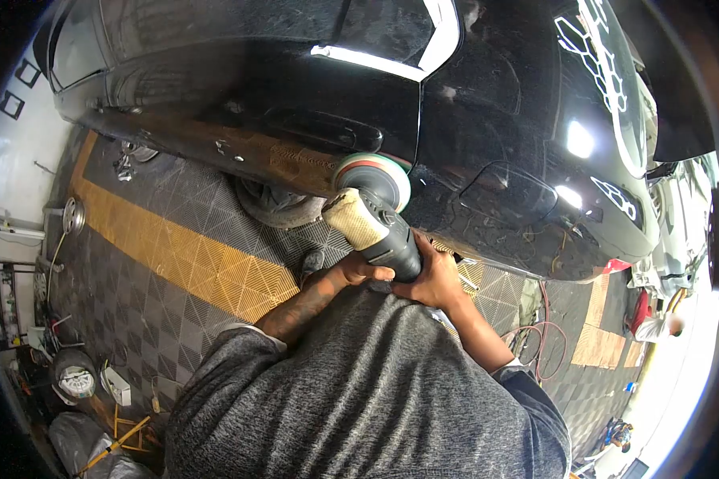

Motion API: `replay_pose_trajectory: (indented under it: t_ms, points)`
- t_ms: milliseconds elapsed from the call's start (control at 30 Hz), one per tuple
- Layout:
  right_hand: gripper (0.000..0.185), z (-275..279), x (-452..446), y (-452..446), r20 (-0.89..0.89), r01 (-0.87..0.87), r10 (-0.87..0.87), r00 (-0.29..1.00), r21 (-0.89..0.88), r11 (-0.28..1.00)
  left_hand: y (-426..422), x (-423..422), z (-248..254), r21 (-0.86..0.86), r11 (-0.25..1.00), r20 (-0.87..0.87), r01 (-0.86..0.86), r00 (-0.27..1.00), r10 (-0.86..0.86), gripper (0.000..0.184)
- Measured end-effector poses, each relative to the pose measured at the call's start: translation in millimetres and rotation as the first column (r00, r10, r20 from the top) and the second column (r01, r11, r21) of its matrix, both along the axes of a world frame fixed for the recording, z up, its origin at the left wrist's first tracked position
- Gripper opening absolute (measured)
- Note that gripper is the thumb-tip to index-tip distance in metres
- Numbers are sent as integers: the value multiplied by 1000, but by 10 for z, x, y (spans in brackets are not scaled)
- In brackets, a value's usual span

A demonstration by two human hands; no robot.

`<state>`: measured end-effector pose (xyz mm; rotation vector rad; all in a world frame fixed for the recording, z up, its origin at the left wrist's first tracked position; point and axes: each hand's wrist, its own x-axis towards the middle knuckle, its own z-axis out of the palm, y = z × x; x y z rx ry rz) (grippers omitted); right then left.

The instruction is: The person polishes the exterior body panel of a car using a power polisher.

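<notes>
A black power polisher (397, 247) with a cream cover on its head lies between my hands, its round pad (375, 177) against or very close to the lower side of a glossy black car (487, 104). My left hand (363, 270) is at the near left of the polisher's body, thumb along it, with most fingers hidden underneath. On the right side, my right hand (433, 275) wraps round the rear of the body. The pad sits just left of a vertical panel seam.
A wheel (284, 209) shows beneath the car. The tiled floor (152, 311) has a yellow strip (184, 255). A red hose (545, 319) lies at the right. Stools and bags stand at the lower left. People are visible at the far right.
</notes>
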<state>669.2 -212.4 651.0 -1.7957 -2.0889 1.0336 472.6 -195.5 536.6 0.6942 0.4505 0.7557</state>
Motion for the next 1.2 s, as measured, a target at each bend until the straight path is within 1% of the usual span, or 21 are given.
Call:
replay_pose_trajectory:
  t_ms: [33,67,133,267,333,367,433,467,533,567,633,667,767,833,900,967,1067,1133,1200]
  points:
    - [107,4,22,-9,27,5,-5,1000,8,1000,5,27,81,39,999,-19,-24,1000,25,83]
    - [107,29,30,-19,27,9,-9,1000,9,1000,14,48,31,41,999,-19,-20,1000,21,83]
    - [108,141,47,-26,27,30,-29,999,-27,999,41,100,-67,82,996,-12,36,999,-35,84]
    - [109,80,78,-26,33,14,-14,999,-21,1000,9,121,-144,73,997,18,36,999,-37,86]
    - [109,-8,69,-17,38,15,-14,999,-37,999,-21,122,-233,75,997,15,-34,999,33,85]
    - [109,-39,49,-8,38,11,-10,999,-40,999,-26,91,-278,72,997,15,-38,999,37,85]
    - [109,-85,8,39,5,-11,11,1000,-13,1000,-9,-1,-299,28,1000,-51,-12,999,13,89]
    - [109,-100,-13,61,5,-16,16,1000,-13,1000,-2,-42,-309,28,999,-51,-16,999,18,89]
    - [113,-126,-52,106,-7,-61,61,998,17,998,33,-114,-199,58,997,-52,-53,997,56,79]
    - [113,-138,-65,123,-9,-66,66,998,15,998,55,-135,-169,78,994,-53,-71,996,75,77]
    - [112,-155,-83,151,-17,-67,68,998,61,996,80,-150,-148,65,995,-30,-77,996,79,77]
    - [112,-148,-114,157,-19,-70,72,997,63,996,80,-180,-140,56,995,-5,-78,997,79,76]
    - [111,-121,-130,172,4,-65,65,998,46,997,73,-207,-150,33,997,-18,-68,997,69,76]
    - [111,-109,-131,174,26,-81,80,996,35,996,38,-188,-113,19,996,-21,-83,996,83,76]
    - [111,-147,-124,151,8,-70,69,998,50,996,42,-194,-122,2,996,-24,-90,996,90,76]
    - [111,-161,-97,117,-7,-59,59,998,59,997,52,-187,-192,42,998,-57,-57,997,59,78]
    - [111,-109,-75,102,-36,-55,57,998,63,997,46,-119,-188,54,997,-22,-52,998,53,81]
    - [112,-48,-63,55,42,-29,29,999,-3,1000,11,-60,-121,58,997,-7,-57,998,58,83]
    - [112,27,-37,20,54,-5,7,999,-27,1000,-11,-23,-63,55,996,9,-71,997,71,85]
